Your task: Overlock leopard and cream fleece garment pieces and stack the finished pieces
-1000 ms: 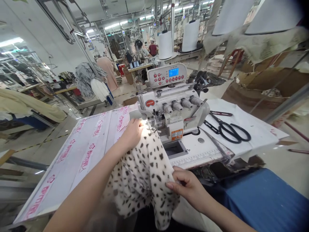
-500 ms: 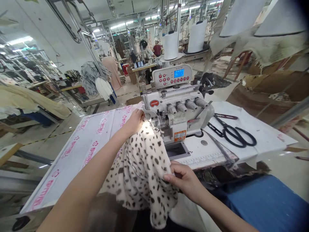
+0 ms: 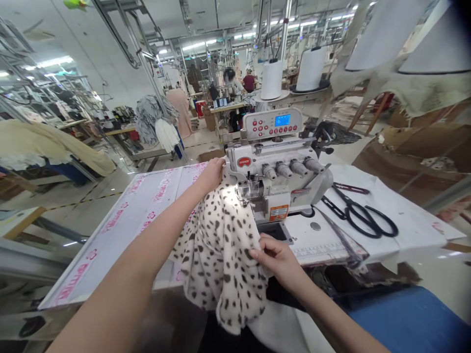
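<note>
A white plush fabric with dark spots [image 3: 228,245] hangs in folds over the front of the overlock sewing machine [image 3: 279,166]. Its upper part lies under the lit needle area, beside the clear guard [image 3: 248,190]. My left hand [image 3: 213,175] is at the machine's left side, fingers curled onto the far end of the fabric; its fingertips are partly hidden. Lower right, my right hand [image 3: 275,256] pinches the fabric's right edge between thumb and fingers, in front of the machine bed. The fabric's lower end droops below the table edge.
Black-handled scissors [image 3: 368,218] lie on the white-covered table to the right. Pink-printed sheeting [image 3: 121,220] covers the table at left. White thread cones [image 3: 271,81] stand behind the machine. A blue surface [image 3: 408,314] is at lower right. Other people work in the background.
Both hands and the fabric have moved away from me along the machine, my left hand past the needle area and my right nearer the bed. The camera view has shifted slightly.
</note>
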`<state>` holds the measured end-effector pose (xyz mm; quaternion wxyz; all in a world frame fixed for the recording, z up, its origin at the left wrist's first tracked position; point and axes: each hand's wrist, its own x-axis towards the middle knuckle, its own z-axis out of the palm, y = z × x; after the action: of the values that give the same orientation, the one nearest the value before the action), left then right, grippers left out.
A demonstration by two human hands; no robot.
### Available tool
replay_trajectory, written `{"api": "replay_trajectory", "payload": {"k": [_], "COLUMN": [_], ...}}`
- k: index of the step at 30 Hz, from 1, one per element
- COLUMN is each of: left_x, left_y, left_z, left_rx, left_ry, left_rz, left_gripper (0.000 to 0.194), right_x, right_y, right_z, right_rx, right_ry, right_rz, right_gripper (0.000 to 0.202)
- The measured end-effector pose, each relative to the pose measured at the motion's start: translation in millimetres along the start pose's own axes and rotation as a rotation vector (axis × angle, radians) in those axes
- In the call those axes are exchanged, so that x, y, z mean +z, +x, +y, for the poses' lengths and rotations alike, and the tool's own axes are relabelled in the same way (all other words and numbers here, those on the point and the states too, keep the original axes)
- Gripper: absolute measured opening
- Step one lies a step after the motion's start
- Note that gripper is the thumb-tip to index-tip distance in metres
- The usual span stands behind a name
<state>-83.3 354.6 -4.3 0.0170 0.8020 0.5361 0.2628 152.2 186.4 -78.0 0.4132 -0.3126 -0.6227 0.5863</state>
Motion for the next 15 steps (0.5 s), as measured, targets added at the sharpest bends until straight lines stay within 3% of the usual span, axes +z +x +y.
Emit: {"api": "replay_trajectory", "payload": {"k": [4,8,10,12,15], "left_x": [0.7,-3.6,-8.6,-14.4,-24.9], "left_y": [12,3,-23,-66,-144], "left_z": [-10,-11,-7,1,19], "left_rx": [0.130,-0.036,-0.205,-0.359,-0.448], "left_ry": [0.171,0.119,0.012,-0.138,-0.341], "left_rz": [0.083,0.213,0.232,0.147,-0.190], "left_gripper": [0.028,0.031,0.041,0.056,0.056], "right_x": [3,6,6,6,7], "right_y": [12,7,-4,-16,-31], "right_z": [6,11,11,9,8], "right_rx": [0.026,0.137,0.180,0.201,0.208], "right_ry": [0.057,0.181,0.199,0.220,0.272], "right_rz": [0.040,-0.013,-0.064,-0.092,-0.150], "right_gripper": [0.037,0.033,0.030,0.025,0.026]}}
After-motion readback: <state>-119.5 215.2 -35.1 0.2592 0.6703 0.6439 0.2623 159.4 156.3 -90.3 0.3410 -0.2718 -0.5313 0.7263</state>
